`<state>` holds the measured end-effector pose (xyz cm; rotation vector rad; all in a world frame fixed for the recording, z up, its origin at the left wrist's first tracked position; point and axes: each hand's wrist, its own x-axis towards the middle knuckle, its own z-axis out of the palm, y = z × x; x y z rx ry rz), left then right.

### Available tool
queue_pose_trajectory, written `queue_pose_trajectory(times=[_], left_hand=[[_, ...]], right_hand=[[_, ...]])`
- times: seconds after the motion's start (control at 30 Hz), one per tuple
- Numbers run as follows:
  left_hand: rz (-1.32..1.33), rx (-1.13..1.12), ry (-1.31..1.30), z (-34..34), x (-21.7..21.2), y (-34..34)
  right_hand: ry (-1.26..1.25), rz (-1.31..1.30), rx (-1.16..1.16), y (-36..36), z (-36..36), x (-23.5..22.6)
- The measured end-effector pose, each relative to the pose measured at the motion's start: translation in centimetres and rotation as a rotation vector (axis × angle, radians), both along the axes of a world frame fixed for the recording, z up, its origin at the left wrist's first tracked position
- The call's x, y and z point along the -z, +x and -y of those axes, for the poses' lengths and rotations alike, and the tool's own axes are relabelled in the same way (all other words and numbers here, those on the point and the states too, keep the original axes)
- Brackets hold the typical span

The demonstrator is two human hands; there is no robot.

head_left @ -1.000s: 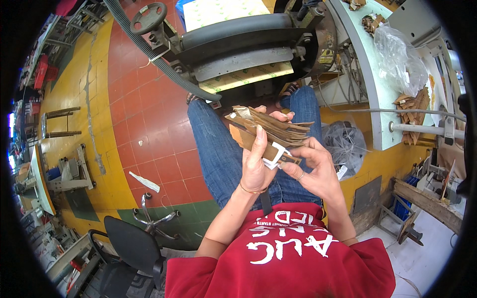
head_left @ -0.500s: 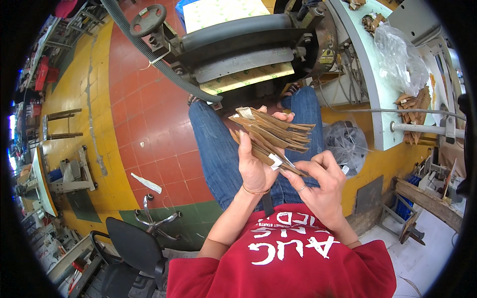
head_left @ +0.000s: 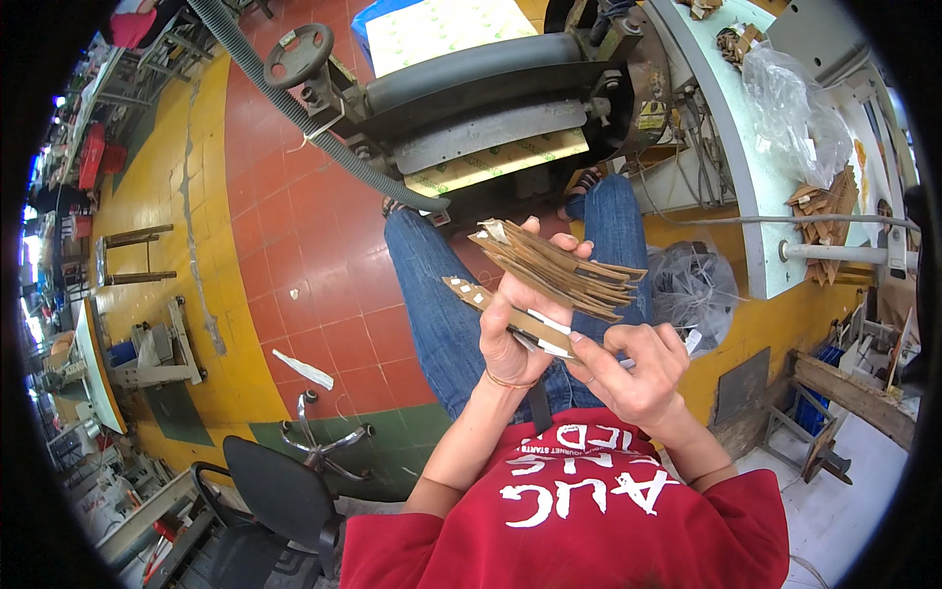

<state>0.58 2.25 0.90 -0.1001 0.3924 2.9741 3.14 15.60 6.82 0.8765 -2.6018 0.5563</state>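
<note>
My left hand (head_left: 512, 344) is closed around a fanned stack of thin brown strips (head_left: 564, 270), which look like leather or card. Its fingertips curl over the stack's far side. Beneath, set apart from the rest, a lower brown strip (head_left: 467, 291) with small white patches lies across the palm by the thumb. My right hand (head_left: 638, 368) pinches the near right end of this lower strip, beside a white tab (head_left: 555, 340). Another small white piece (head_left: 693, 341) shows at the right hand's outer side; whether the fingers hold it cannot be made out.
Ahead of my knees stands a roller machine (head_left: 471, 74) with a handwheel (head_left: 299, 55), a grey hose and a yellowish printed sheet (head_left: 500, 162). On the right, a pale table (head_left: 770, 260) bears clear plastic and brown pieces (head_left: 824, 211). A clear bag (head_left: 692, 285) lies below; a black chair (head_left: 270, 486) stands left.
The lower strip has separated from the stack and now lies across my left palm, its white patches showing. My right thumb has moved onto its end. The view has shifted slightly.
</note>
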Motion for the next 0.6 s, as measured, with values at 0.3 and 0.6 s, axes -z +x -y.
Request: queue_pose_trajectory(times=[0.3,0.6], left_hand=[[-0.077,0.218,0.376,0.9,0.3,-0.3],[-0.022,0.127,0.182,0.9,-0.4,-0.3]], right_hand=[[-0.063,-0.027,-0.076,1.1,0.9,0.7],[-0.286,0.374,-0.095,-0.5,-0.4,-1.3]])
